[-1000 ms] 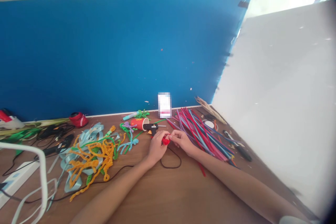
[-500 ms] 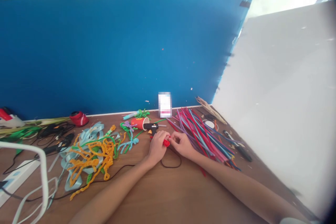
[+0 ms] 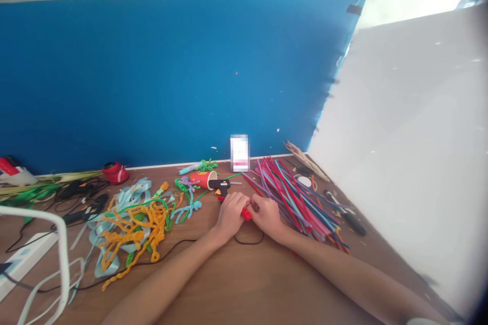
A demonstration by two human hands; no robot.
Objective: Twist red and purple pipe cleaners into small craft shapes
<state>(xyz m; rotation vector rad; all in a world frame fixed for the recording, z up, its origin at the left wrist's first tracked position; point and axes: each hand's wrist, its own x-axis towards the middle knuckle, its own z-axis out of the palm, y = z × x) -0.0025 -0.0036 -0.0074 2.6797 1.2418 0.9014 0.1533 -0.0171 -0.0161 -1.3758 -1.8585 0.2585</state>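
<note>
Between my two hands is a small red coil (image 3: 247, 214), which looks like wound pipe cleaner. My left hand (image 3: 232, 213) is closed around its left side, and a red end pokes out past the fingers toward the glue gun. The fingers of my right hand (image 3: 267, 216) are bent and pinch at the coil from the right; their tips are partly hidden. Just beyond my left hand lies a black glue gun (image 3: 221, 184), its body against the mouth of a red paper cup (image 3: 202, 180) lying on its side.
Many coloured pipe cleaners (image 3: 293, 198) lie to the right, near a dark-handled tool (image 3: 354, 222). On the left are tangled orange pipe cleaners (image 3: 141, 233), blue ribbon and a white power strip (image 3: 30, 259). A blurred bright screen (image 3: 239, 153) leans against the blue partition (image 3: 171, 76).
My right hand has moved in closer to my left, its fingers now curled against the red coil. The coil has shifted slightly right and down.
</note>
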